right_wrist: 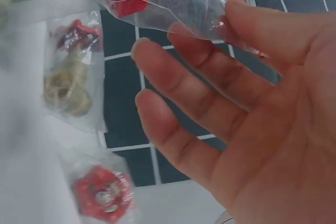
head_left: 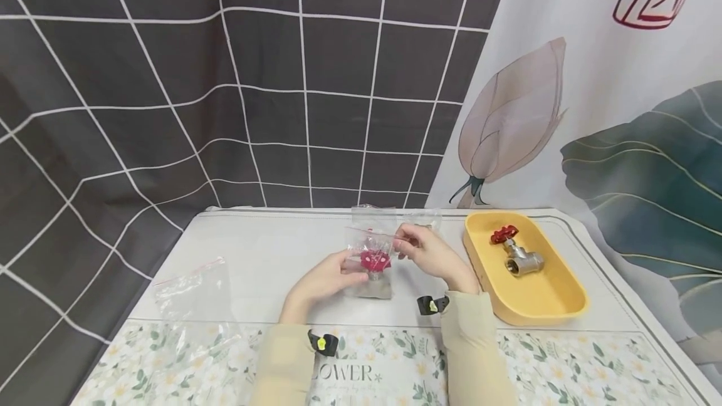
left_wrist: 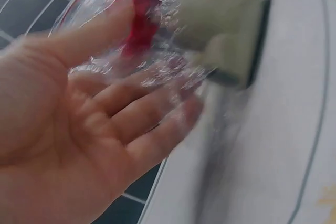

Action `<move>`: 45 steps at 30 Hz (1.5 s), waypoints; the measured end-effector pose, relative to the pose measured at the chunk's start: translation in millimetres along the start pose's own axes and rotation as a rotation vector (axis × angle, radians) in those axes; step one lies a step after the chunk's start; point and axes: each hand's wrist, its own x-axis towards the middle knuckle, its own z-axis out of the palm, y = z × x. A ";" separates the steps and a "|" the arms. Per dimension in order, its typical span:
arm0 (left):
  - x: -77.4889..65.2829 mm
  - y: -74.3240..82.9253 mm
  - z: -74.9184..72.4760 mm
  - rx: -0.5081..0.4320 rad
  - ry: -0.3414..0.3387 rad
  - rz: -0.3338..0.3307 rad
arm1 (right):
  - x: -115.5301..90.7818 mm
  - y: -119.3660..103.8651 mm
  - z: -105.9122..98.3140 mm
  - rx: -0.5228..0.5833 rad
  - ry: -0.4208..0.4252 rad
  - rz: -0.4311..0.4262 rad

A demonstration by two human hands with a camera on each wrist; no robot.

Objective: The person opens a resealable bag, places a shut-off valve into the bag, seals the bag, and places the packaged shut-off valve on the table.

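Note:
A valve with a red handwheel (head_left: 375, 260) stands inside a clear zip bag (head_left: 365, 241) near the middle of the table. My left hand (head_left: 323, 277) holds it from the left through the plastic. In the left wrist view the thumb lies by the red wheel and the fingers curve beside the greyish valve body (left_wrist: 220, 30), which is blurred. My right hand (head_left: 425, 249) pinches the bag's upper right edge near the red zip line, between thumb and index finger. Its other fingers (right_wrist: 178, 129) are spread, loosely bent, in the right wrist view.
More bagged valves stand behind, one with a brassy body (right_wrist: 71, 85) and another showing its red wheel (right_wrist: 105, 192). At right, a yellow tray (head_left: 576, 306) holds an unwrapped valve (head_left: 521, 262). A flat clear bag (head_left: 197, 293) lies at left. A dark gridded curtain (head_left: 259, 111) hangs behind.

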 end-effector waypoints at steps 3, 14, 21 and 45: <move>3.4 -1.1 1.9 0.021 0.041 0.003 | 0.1 8.0 0.4 0.130 -0.039 0.060; 13.6 1.4 3.4 0.025 0.067 0.001 | 1.3 34.2 14.8 0.363 -0.344 0.277; 27.8 3.6 -9.4 0.006 0.067 0.015 | 18.1 33.8 17.9 0.340 -0.231 0.253; 45.8 -28.4 -96.6 -0.292 0.305 -0.284 | 121.2 1.9 76.5 0.623 -0.022 0.569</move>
